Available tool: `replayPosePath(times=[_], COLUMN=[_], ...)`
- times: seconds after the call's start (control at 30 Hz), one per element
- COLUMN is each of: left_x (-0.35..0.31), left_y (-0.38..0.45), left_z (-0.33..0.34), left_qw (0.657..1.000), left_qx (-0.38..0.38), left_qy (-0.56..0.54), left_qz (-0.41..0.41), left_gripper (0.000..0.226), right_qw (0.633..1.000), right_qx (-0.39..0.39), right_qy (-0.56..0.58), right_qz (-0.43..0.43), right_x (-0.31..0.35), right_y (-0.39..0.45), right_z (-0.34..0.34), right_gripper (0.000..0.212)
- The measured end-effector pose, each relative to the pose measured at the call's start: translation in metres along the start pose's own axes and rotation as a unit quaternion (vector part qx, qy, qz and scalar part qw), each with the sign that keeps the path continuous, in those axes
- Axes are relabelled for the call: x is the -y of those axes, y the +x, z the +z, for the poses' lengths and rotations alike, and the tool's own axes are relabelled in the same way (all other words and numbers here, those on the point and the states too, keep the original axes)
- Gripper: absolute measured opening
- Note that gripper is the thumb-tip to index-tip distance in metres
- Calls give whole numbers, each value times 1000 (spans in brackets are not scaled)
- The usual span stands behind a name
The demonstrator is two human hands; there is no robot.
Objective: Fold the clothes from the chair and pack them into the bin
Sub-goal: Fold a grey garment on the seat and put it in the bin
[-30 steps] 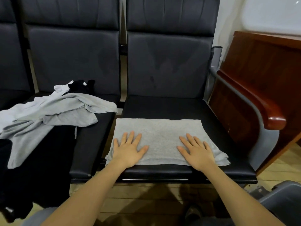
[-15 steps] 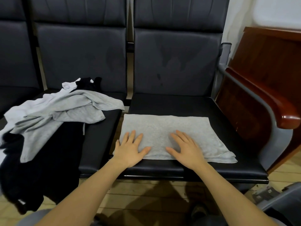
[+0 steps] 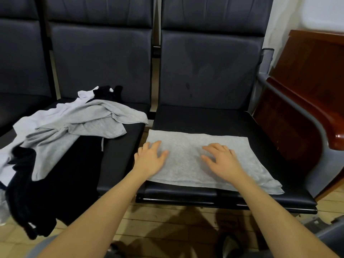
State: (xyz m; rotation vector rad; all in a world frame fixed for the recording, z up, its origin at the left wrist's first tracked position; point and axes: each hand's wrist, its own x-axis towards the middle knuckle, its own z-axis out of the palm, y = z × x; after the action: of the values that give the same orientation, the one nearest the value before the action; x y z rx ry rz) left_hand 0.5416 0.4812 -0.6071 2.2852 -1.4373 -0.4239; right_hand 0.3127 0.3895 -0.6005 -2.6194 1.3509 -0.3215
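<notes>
**Both hands flat on the folded grey garment**

The fingers (image 3: 155, 146) of the left hand (image 3: 150, 160) lie spread and nearly straight, pressing on the left part of a folded grey garment (image 3: 188, 161); the thumb points right across the cloth. The right hand (image 3: 222, 162) rests palm down on the middle of the same garment, its fingers slightly bent and apart, tips touching the fabric. Neither hand pinches or grips anything.

The garment is a flat rectangle on the front part of the black chair seat (image 3: 204, 118), its near edge just behind the seat's front lip, its right corner trailing toward the wooden armrest (image 3: 333, 135).

On the neighbouring seat (image 3: 119, 164) to the left lies an unfolded heap: a light grey top (image 3: 78, 123) over black clothing (image 3: 61, 179) that hangs off the front edge toward the wooden floor (image 3: 167, 224), with a scrap of white cloth (image 3: 85, 94) at the back. At the lower right corner a grey bin rim (image 3: 329, 231) shows partly.
</notes>
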Motion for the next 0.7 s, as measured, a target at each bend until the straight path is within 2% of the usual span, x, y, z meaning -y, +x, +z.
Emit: replayPosePath(times=[0.17, 0.3, 0.47, 0.6, 0.7], left_x=[8, 13, 14, 11, 5], left_y=[21, 28, 32, 27, 24], left_z=[4, 12, 13, 8, -3], left_qw=[999, 999, 993, 985, 973], left_qx=[-16, -18, -115, -150, -177], left_qy=[-2, 6, -37, -69, -133], left_qz=[-51, -50, -11, 39, 61], left_gripper=[53, 49, 42, 44, 45], right_qw=[997, 994, 992, 994, 992], right_qx=[32, 105, 110, 91, 107], right_qy=[55, -23, -50, -53, -70], right_qz=[36, 36, 33, 16, 10], right_x=[-14, -20, -19, -15, -8], right_y=[19, 23, 15, 5, 5], right_z=[11, 20, 18, 17, 20], right_gripper=[50, 53, 54, 56, 56])
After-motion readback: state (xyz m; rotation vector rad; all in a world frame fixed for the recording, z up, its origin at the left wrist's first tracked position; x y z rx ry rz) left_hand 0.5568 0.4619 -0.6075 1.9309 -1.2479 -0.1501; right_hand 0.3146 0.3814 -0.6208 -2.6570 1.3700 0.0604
